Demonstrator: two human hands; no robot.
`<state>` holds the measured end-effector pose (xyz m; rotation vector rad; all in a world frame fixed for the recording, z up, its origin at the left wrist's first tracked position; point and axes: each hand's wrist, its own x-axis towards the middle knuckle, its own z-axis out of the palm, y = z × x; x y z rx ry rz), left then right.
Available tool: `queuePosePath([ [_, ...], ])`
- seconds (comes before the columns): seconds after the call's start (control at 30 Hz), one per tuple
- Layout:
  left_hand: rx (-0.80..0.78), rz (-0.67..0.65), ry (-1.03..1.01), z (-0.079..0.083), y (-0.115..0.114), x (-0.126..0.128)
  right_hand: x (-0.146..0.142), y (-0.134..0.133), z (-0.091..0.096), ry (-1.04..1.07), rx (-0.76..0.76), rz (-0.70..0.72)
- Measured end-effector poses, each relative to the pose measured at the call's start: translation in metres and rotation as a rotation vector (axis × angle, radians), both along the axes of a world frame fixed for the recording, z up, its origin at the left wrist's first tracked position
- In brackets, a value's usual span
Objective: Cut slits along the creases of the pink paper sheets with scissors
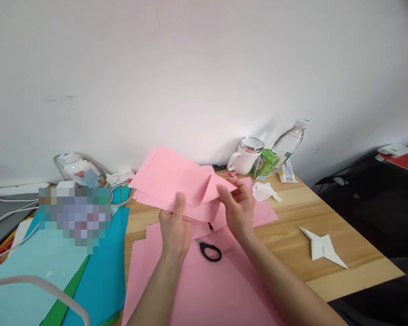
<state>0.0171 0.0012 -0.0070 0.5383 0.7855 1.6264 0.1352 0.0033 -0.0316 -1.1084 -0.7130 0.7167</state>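
Left hand (pixel 174 228): raised above the surface, thumb on top and fingers beneath, pinching the near edge of the pink paper (pixel 172 181).
Right hand (pixel 240 206): pinching the paper's right corner, where a flap bends over.
Paper: held in the air between both hands, over more pink sheets (pixel 204 290) lying on the surface (pixel 343 244).
Handling: probably light, thin and limp; it sags unless held at two points, creases easily and could tear; edges and corners look like the best grip.
Scissors (pixel 209 250): black handles showing on the sheets, just below the hands.
Left side: blue sheets (pixel 102 280) stacked.
Right side: white folded star (pixel 322 246), crumpled tissue (pixel 264 191).
Back: mug (pixel 246 156), green carton (pixel 265 164), bottle (pixel 289 141) by the wall.
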Motion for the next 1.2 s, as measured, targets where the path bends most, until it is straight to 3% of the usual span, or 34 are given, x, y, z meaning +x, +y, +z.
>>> queuePosePath([
  [0.5,-0.009,-0.015,0.000,0.001,0.001,0.000,0.006,0.004,-0.006,-0.028,0.025,-0.074],
  [0.73,0.005,0.092,0.094,-0.002,0.004,-0.007,0.014,0.008,-0.005,0.023,0.036,-0.051],
  [0.87,-0.180,0.148,0.261,-0.011,0.010,-0.012,0.018,0.011,-0.006,0.048,0.044,-0.039],
  [0.97,-0.267,0.069,0.353,-0.022,0.016,-0.015,0.024,0.015,-0.007,0.093,0.038,-0.001],
  [1.07,-0.247,0.025,0.451,-0.028,0.019,-0.018,0.029,0.017,-0.006,0.136,0.025,0.051],
  [1.2,-0.131,0.125,0.593,-0.024,0.019,-0.023,0.031,0.017,-0.002,0.171,0.012,0.120],
])
